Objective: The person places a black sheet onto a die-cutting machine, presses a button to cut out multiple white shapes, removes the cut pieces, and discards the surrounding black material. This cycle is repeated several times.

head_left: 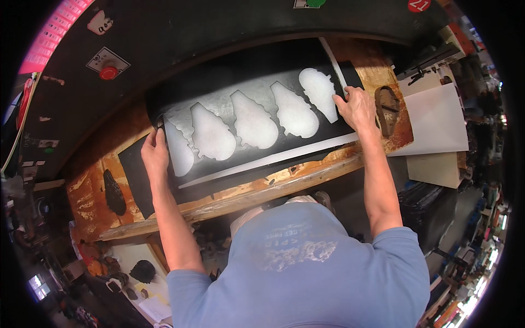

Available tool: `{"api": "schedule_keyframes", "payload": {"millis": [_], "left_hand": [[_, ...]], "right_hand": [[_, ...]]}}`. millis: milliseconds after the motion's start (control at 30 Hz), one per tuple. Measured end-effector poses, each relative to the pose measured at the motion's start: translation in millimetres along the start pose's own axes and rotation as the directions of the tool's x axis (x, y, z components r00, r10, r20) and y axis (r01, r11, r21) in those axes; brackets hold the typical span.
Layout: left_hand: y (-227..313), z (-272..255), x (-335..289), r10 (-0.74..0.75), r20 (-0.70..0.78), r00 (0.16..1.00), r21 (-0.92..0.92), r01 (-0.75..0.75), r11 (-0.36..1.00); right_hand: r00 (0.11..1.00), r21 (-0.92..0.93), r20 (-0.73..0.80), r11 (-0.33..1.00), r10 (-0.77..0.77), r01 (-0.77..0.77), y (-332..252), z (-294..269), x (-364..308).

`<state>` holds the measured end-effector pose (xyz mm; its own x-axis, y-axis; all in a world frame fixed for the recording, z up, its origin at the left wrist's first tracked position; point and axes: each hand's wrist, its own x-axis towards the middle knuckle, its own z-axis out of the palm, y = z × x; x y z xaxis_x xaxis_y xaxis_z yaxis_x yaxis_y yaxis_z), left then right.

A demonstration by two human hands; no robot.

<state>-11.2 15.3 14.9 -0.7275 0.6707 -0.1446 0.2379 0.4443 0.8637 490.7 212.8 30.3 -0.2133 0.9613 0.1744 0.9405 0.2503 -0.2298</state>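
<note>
A black sheet point(257, 104) with a grey sheen lies under the press, bearing a row of several white shoe-part-like shapes point(256, 123); I cannot tell whether they are holes or loose pieces. At its left end my left hand point(155, 154) pinches the edge, thumb and fingers close together. My right hand point(358, 109) grips the right end beside the last white shape point(319, 90), its thumb and fingertips bent at the edge. A long white strip point(268, 160) runs along the near side of the sheet.
The dark press head point(219, 27) spans the far side, with a red push button point(108, 71). Dark sole-shaped cutting dies rest on the worn brown board, one at the left point(114, 192) and one at the right point(387, 111). A wooden rail point(273, 186) edges the front. White sheets point(432, 120) stand at right.
</note>
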Motion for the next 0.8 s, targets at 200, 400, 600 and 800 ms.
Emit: {"api": "schedule_keyframes", "payload": {"millis": [200,400,600,800], "left_hand": [[23,-9,-6,-0.167,0.095,0.981,-0.578,0.191,0.794],[42,-17,-25,-0.160,0.115,0.980,-0.414,0.194,0.889],[22,-8,-96,-0.229,0.228,0.946,-0.213,0.278,0.937],[25,-3,-125,-0.176,0.094,0.980,0.028,0.175,0.984]], "right_hand": [[0.931,0.153,0.299,0.953,0.208,-0.262,8,-12,9],[0.942,0.675,0.321,0.673,0.102,-0.303,47,-16,-15],[0.888,0.634,0.436,0.649,0.149,-0.421,107,-32,-79],[0.869,0.481,0.452,0.765,0.203,-0.429,144,-27,-94]]}}
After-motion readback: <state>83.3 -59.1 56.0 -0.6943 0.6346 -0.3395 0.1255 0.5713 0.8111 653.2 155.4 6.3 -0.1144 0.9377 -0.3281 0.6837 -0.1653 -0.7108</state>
